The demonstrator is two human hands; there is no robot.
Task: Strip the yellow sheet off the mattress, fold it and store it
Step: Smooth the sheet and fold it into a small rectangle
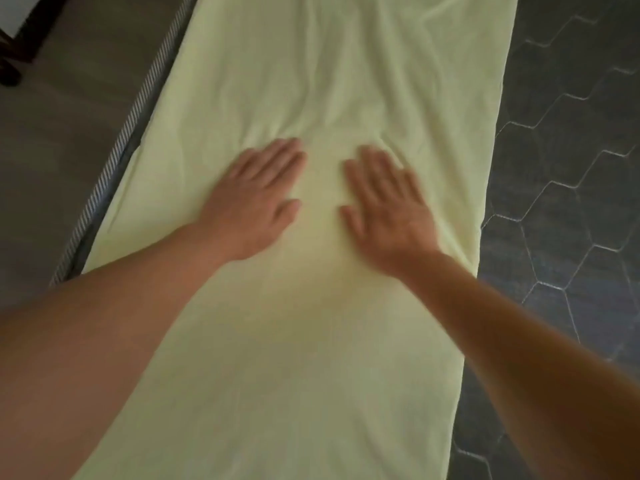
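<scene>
Neither hand has a grip on anything: the left hand [254, 202] and the right hand [388, 206] lie palm down with straight fingers, pressed flat on the pale yellow cotton sheet [311, 341], side by side with a narrow strip of cloth between them. Both are slightly blurred. That sheet is spread as a long, narrow band running away from the viewer, wrinkled beyond the fingertips and smoother near the bare forearms. Along its left edge shows the grey mattress [69, 150] with a striped piped border [138, 109]. Along its right edge lies a dark floor of hexagonal tiles [571, 168].
</scene>
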